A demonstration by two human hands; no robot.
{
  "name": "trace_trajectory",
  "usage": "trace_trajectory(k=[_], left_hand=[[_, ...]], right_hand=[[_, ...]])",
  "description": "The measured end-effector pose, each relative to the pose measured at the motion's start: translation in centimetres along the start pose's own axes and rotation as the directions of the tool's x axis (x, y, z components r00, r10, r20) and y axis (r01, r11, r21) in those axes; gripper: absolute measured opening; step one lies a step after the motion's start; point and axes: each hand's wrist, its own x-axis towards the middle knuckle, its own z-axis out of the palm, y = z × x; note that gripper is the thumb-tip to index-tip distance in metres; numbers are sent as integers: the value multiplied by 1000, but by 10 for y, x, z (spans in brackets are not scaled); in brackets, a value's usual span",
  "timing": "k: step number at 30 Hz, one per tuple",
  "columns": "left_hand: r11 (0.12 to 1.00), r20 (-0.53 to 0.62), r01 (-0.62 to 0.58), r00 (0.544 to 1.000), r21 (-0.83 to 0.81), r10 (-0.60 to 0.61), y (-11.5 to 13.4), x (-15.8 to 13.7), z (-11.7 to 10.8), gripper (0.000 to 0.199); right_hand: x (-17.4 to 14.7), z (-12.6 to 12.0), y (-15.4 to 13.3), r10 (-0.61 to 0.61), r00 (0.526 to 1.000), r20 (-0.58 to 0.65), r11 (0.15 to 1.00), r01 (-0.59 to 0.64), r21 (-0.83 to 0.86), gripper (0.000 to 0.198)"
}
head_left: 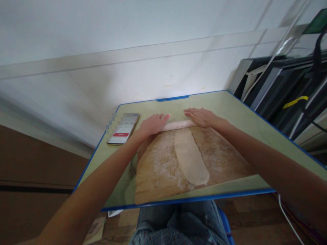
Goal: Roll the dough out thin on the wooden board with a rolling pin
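Note:
A pale, flour-dusted rolling pin lies crosswise at the far edge of a floured wooden board. My left hand rests on its left end, fingers stretched forward and thumb pointing inward. On the right end lies my right hand, palm down, fingers extended over the pin. Both hands are open, pressing on the pin rather than wrapped round it; my palms hide its ends. From under the pin a long, flat strip of dough runs toward me, its rounded near end close to the board's front edge.
The board sits on a pale green table with a blue rim. A phone with a lit screen lies left of my left hand. A white wall stands behind the table. Dark flat panels and cables lean at the right.

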Motion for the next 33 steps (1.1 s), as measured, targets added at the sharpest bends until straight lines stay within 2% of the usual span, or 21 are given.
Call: trace_trajectory(k=[3, 6, 11, 15, 19, 22, 24, 28, 29, 33], left_hand=[[999, 27, 42, 999, 6, -42, -4, 12, -3, 62], [999, 46, 28, 998, 44, -30, -6, 20, -5, 60], [997, 50, 79, 996, 23, -80, -4, 17, -5, 66], [999, 68, 40, 997, -29, -38, 10, -15, -7, 63], [999, -15, -23, 1000, 27, 24, 30, -62, -9, 58], [994, -82, -36, 996, 100, 45, 36, -76, -7, 56], [994, -79, -10, 997, 109, 19, 34, -67, -5, 56], [984, -37, 163, 986, 75, -160, 19, -24, -5, 63], [981, -27, 184, 983, 56, -183, 15, -13, -6, 67], [996, -35, 87, 996, 1, -87, 5, 9, -8, 68]], right_hand=[[12, -1, 3, 7, 1000, 19, 1000, -8, 6, 53], [19, -4, 5, 29, 998, 48, 1000, -29, -5, 53], [14, -7, 0, 26, 999, 36, 997, -23, -67, 49], [-18, -3, -8, 53, 998, -24, 997, -54, -47, 53], [-59, 5, -11, -131, 984, -124, 989, 121, -82, 57], [-72, 8, -11, -172, 975, -144, 984, 162, -78, 57], [-65, 6, -12, -129, 984, -124, 990, 121, -69, 59], [-24, -4, -13, 125, 991, -42, 991, -127, -38, 58], [-12, -6, -12, 136, 991, -16, 990, -137, -43, 55], [10, -10, -8, 113, 994, -10, 991, -113, -70, 51]])
